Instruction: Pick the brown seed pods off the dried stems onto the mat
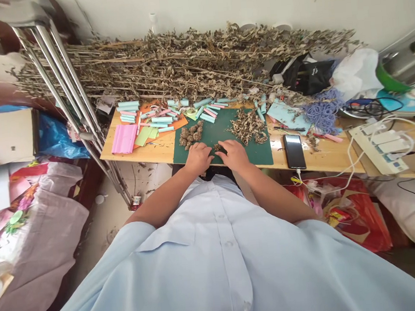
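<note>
On a green cutting mat (219, 125) at the table's front edge, a small clump of dried leaves (216, 147) lies between my two hands. My right hand (234, 155) has its thumb and fingertips curled against the clump. Just left of it, my left hand (198, 158) rests with fingers bent loosely and a little apart, nothing visible in them. A pile of rolled dried-leaf balls (191, 135) sits beyond my left hand. Loose dried leaves (248, 126) are heaped beyond my right hand.
Long bundles of dried stalks (184, 60) line the wall. Blue and pink paper rolls (161, 120) and pink paper (123, 138) lie left. At right are a phone (295, 151) on a cable, purple yarn (323, 111) and a power strip (377, 148). Metal crutches (66, 85) lean at left.
</note>
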A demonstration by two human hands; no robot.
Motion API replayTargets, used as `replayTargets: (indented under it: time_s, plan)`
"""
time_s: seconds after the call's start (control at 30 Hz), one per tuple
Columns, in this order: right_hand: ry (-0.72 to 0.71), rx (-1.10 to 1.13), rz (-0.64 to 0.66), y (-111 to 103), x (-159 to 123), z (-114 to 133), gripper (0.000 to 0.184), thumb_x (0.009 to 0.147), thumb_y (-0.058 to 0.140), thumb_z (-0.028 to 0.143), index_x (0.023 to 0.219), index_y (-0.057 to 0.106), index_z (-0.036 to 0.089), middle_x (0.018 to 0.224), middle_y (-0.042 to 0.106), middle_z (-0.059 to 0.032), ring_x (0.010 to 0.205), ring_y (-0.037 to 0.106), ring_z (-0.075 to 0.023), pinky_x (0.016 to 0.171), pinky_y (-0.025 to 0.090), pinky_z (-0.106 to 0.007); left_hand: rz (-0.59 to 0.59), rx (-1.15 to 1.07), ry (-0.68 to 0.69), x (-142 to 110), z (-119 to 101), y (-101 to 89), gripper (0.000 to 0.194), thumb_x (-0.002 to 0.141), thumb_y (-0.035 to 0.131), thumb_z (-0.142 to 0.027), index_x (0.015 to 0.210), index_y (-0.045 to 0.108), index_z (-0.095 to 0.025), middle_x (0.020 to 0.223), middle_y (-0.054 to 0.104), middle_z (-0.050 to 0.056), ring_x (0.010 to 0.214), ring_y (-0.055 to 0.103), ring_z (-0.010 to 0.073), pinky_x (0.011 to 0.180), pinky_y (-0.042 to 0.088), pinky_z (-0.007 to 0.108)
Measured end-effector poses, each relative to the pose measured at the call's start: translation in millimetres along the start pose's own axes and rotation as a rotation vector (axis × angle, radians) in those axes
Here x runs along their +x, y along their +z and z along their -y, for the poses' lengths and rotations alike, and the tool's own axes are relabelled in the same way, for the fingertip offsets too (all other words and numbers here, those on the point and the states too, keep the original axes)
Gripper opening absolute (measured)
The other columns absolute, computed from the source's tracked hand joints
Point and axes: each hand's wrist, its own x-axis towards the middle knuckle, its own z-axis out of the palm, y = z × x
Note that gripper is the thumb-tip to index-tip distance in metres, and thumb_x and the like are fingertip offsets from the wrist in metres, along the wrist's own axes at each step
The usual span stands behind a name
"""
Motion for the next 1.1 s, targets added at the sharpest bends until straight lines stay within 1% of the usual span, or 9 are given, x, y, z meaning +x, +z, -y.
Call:
replayTargets:
  time_s: [0.13, 0.3, 0.43, 0.57, 0.7, 0.8, 0.9, 0.97, 1.1]
  plan:
    - [-0.013, -0.047, 0.06, 3.2, 10.3, 3.1, 0.028, 0.096, 0.059, 0.027, 0.117, 0.074, 0.018, 0.105, 0.071, -0.0122, 0.1, 0.061, -0.0285, 0.093, 0.049, -0.042, 0.029, -0.056, 0.042, 20.0, 2.1, 5.5, 0.044, 0.09, 0.061, -0.024, 0.132, 0.062, -0.013, 0.116, 0.066, 0.016, 0.11, 0.058, 0.03, 0.097, 0.045, 0.045]
    - [-0.023, -0.043, 0.068, 2.2, 12.1, 5.4, 0.024, 0.096, 0.056, 0.022, 0.11, 0.075, 0.019, 0.104, 0.073, -0.0104, 0.099, 0.062, -0.0268, 0.093, 0.047, -0.039, 0.067, -0.072, 0.105, 34.4, 5.2, 7.1, 0.025, 0.092, 0.056, -0.023, 0.107, 0.074, -0.013, 0.099, 0.068, 0.015, 0.098, 0.06, 0.0271, 0.092, 0.048, 0.043]
    - [0.035, -0.021, 0.053, 3.5, 14.8, 6.0, 0.02, 0.092, 0.059, 0.017, 0.105, 0.074, 0.018, 0.1, 0.075, -0.0087, 0.096, 0.064, -0.0264, 0.09, 0.049, -0.038, 0.05, -0.016, 0.115, 38.2, 5.7, 10.0, 0.028, 0.095, 0.051, -0.025, 0.095, 0.076, -0.013, 0.091, 0.066, 0.014, 0.092, 0.06, 0.0264, 0.087, 0.048, 0.042]
    - [-0.014, 0.019, 0.041, 5.7, 18.1, 0.1, 0.019, 0.092, 0.058, 0.015, 0.094, 0.076, 0.02, 0.098, 0.075, -0.008, 0.097, 0.065, -0.0252, 0.091, 0.051, -0.037, 0.005, 0.015, 0.148, 39.3, 9.0, 15.8, 0.035, 0.098, 0.044, -0.026, 0.091, 0.077, -0.014, 0.089, 0.065, 0.014, 0.09, 0.059, 0.0256, 0.085, 0.047, 0.042]
    - [-0.088, 0.078, 0.027, 5.2, 20.1, -8.2, 0.023, 0.093, 0.057, 0.015, 0.094, 0.078, 0.023, 0.107, 0.075, -0.0066, 0.102, 0.064, -0.0231, 0.093, 0.052, -0.037, -0.031, 0.004, 0.184, 38.0, 12.5, 20.5, 0.033, 0.098, 0.044, -0.024, 0.093, 0.076, -0.015, 0.091, 0.065, 0.014, 0.091, 0.059, 0.0256, 0.086, 0.047, 0.043]
    - [-0.115, 0.09, 0.049, 4.6, 21.1, -9.4, 0.024, 0.094, 0.054, 0.015, 0.093, 0.077, 0.023, 0.105, 0.076, -0.0059, 0.098, 0.064, -0.0223, 0.091, 0.052, -0.036, -0.05, -0.038, 0.174, 34.7, 12.8, 20.7, 0.029, 0.096, 0.046, -0.021, 0.102, 0.073, -0.014, 0.095, 0.066, 0.014, 0.095, 0.059, 0.0259, 0.09, 0.047, 0.043]
    - [-0.085, 0.046, 0.053, 5.7, 21.3, -5.1, 0.021, 0.092, 0.055, 0.015, 0.09, 0.074, 0.022, 0.095, 0.075, -0.0073, 0.092, 0.064, -0.0234, 0.087, 0.051, -0.035, -0.056, -0.08, 0.167, 31.5, 12.1, 18.7, 0.026, 0.092, 0.053, -0.021, 0.11, 0.069, -0.013, 0.101, 0.067, 0.014, 0.101, 0.059, 0.0267, 0.093, 0.047, 0.043]
    - [-0.037, 0.02, 0.031, 7.0, 21.0, -1.2, 0.016, 0.09, 0.057, 0.015, 0.093, 0.071, 0.022, 0.091, 0.074, -0.0078, 0.091, 0.064, -0.0245, 0.084, 0.051, -0.035, -0.048, -0.099, 0.171, 30.7, 12.0, 17.7, 0.022, 0.09, 0.056, -0.022, 0.107, 0.068, -0.014, 0.101, 0.068, 0.013, 0.102, 0.059, 0.0269, 0.093, 0.048, 0.043]
    - [0.021, 0.059, -0.005, 9.1, 21.0, 2.8, 0.017, 0.088, 0.058, 0.014, 0.102, 0.064, 0.021, 0.092, 0.073, -0.0071, 0.091, 0.066, -0.025, 0.081, 0.05, -0.034, -0.047, -0.1, 0.191, 33.1, 13.0, 18.3, 0.02, 0.094, 0.051, -0.021, 0.1, 0.069, -0.015, 0.097, 0.068, 0.012, 0.097, 0.06, 0.0256, 0.092, 0.048, 0.042]
